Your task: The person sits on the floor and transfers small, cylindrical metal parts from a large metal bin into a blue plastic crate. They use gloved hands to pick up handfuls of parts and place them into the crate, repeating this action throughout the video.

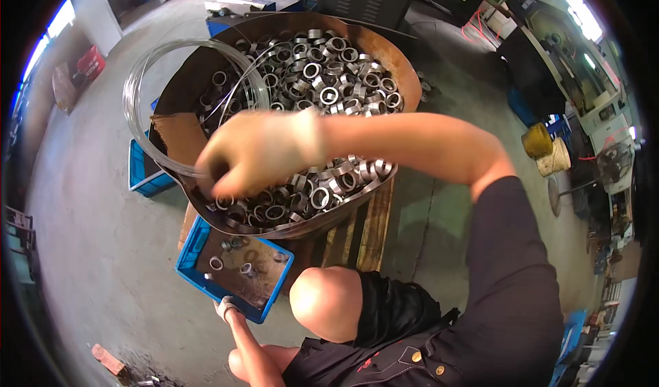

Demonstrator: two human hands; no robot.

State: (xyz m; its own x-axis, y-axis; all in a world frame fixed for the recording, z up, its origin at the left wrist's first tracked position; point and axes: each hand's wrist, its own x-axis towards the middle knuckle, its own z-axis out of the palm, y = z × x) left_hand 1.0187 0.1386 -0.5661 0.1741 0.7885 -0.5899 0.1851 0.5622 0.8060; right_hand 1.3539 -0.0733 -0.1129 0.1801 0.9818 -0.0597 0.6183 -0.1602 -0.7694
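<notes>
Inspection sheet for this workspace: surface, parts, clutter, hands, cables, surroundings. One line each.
Surface: grey floor; wooden pallet under the brown bin.
Job's things: bin heaped with metal rings; near blue crate holds a few loose rings.
Clutter: clear coil overhanging the bin's left rim; second blue crate left of the bin; brown block on the floor, lower left.
Hands: left hand grips the near crate's edge; right hand is over the bin, blurred, grip unclear.
Cables: nothing seen near the hands.
Surroundings: yellow bucket at right; red container at far left.
</notes>
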